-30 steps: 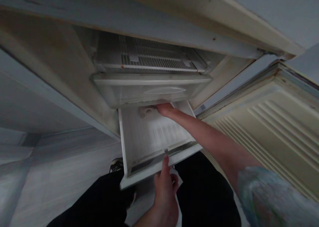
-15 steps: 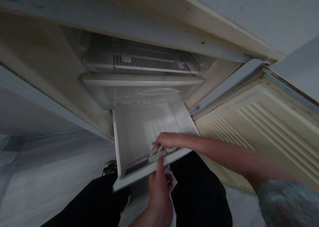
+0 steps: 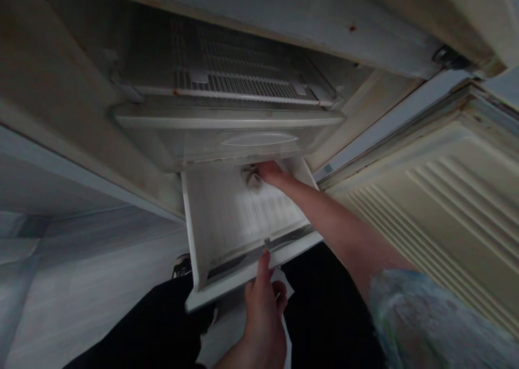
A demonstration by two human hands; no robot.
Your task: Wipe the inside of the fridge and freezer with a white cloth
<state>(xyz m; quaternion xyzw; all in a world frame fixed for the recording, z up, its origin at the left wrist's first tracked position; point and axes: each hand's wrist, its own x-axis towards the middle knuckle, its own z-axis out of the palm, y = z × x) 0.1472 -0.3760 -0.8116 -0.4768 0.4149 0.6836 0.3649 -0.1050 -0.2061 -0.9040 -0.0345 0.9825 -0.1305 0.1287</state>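
While the drawer (image 3: pixel 243 209) stands open | right hand (image 3: pixel 271 173) grip: cloth (image 3: pixel 253 177), at back | left hand (image 3: pixel 264 317) grip: front edge (image 3: pixel 227 287) | remainder: cannot tell

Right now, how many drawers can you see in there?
2. The lower drawer, pulled out, and the upper drawer above it, under the slatted shelf. More might be hidden.

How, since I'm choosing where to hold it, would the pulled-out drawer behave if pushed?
The drawer would probably stay stiff, as its walls run straight and its floor is ribbed. It may be light for its size, with thin walls and only a crumpled cloth visible inside. Its front might dip if pressed down, since it juts from the cabinet.
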